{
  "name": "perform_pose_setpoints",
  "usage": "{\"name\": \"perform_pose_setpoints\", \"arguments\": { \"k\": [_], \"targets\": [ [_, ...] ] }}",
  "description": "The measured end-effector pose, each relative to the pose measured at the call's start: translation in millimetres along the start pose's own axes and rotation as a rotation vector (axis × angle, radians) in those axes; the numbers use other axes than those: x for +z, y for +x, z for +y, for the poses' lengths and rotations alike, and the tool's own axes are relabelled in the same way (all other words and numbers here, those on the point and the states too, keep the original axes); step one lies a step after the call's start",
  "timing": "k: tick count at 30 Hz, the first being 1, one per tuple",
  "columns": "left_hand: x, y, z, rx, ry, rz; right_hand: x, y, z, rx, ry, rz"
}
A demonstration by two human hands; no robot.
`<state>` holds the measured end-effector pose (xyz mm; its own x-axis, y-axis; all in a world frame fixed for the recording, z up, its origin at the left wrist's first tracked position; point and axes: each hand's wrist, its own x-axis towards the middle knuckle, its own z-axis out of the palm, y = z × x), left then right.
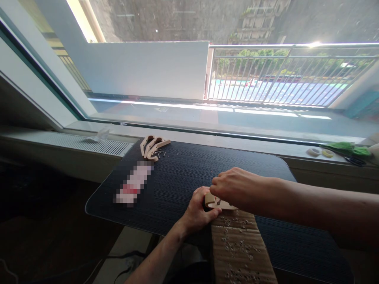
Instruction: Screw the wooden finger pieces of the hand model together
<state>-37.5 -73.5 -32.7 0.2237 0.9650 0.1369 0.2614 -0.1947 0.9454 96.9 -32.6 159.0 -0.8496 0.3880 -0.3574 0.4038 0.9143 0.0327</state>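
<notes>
My left hand (197,209) is closed around the curved end of a pale wooden hook (211,200), its thumb along the near side. The hook lies at the far end of a brown, ridged board (241,244) pitted with many small holes. A small dark spot, perhaps a screw or a hole, shows on the hook. Directly above it, my right hand (229,183) is closed with fingers bent down; whatever is in them is hidden. More wooden hooks (154,149) lie at the table's far left, beside several loose screws (161,153).
The dark table (177,173) stands against a large window. A blurred-out strip (133,185) lies on its left. On the right of the sill are tape rolls (321,152), a green cloth (345,149) and a dark tool (355,161). Crumpled clear plastic (102,134) rests on the left vent.
</notes>
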Motion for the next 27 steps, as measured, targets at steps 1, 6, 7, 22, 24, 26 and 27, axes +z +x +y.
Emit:
{"name": "perform_pose_setpoints", "arguments": {
  "k": [1, 6, 7, 22, 24, 26, 27],
  "targets": [
    [-0.2, 0.0, 0.6, 0.002, -0.005, -0.006, 2.4, -0.4, 1.8, -0.004, 0.007, 0.015],
    [-0.6, -0.2, 2.6, 0.029, -0.005, 0.007, 0.4, -1.6, 2.0, 0.106, 0.009, -0.024],
    [-0.6, -0.2, 2.7, 0.029, -0.005, 0.005, -2.4, -2.0, 1.0, 0.125, 0.012, -0.037],
    [-0.1, -0.2, 1.3, -0.014, -0.009, -0.008, -7.6, -2.6, 8.0, -0.024, 0.120, -0.054],
    [-1.0, 0.1, 3.9, -0.002, -0.003, -0.008, -4.3, -2.0, 8.0, 0.023, 0.141, -0.037],
    [-1.7, 0.4, 6.0, 0.018, 0.001, -0.001, -1.5, -3.2, 7.7, 0.076, 0.137, -0.008],
    [-1.8, 0.5, 6.8, 0.031, 0.003, 0.003, -0.7, -4.5, 7.7, 0.097, 0.128, 0.009]
  ]
}}
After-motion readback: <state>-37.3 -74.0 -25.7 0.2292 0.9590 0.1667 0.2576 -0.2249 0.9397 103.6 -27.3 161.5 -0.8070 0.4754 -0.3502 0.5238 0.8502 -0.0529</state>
